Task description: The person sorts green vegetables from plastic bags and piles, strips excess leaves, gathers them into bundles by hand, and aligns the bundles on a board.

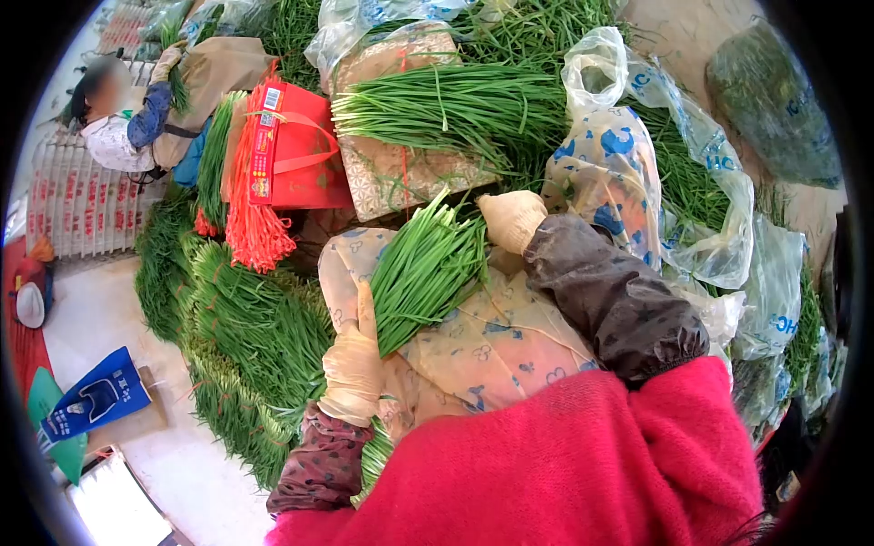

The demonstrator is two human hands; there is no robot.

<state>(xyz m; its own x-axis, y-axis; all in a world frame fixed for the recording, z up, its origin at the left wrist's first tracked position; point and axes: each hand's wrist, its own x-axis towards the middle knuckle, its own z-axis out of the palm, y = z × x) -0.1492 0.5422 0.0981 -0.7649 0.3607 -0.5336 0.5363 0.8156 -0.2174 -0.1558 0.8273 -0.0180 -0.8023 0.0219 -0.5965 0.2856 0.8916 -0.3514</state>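
Note:
A loose bunch of green garlic chives (428, 268) lies slantwise across my lap, on a patterned plastic apron (492, 341). My gloved left hand (353, 369) holds the bunch from its left side, with a finger stretched up along the stems. At the bunch's upper right edge is my gloved right hand (512, 221), its fingers curled closed; what they grip, if anything, is hidden. Just beyond, a tied bunch of chives (451, 105) rests on a patterned board (378, 187). Beside the board stands a red box (305, 146) with red ties (258, 232) hanging from it.
Stacked chive bundles (259, 328) lie to my left. On the right are clear plastic bags (728, 237) over more greens, and a filled bag (774, 100) stands farther back. Another person (118, 132) sits at upper left, handling greens. A blue card (96, 400) lies at lower left.

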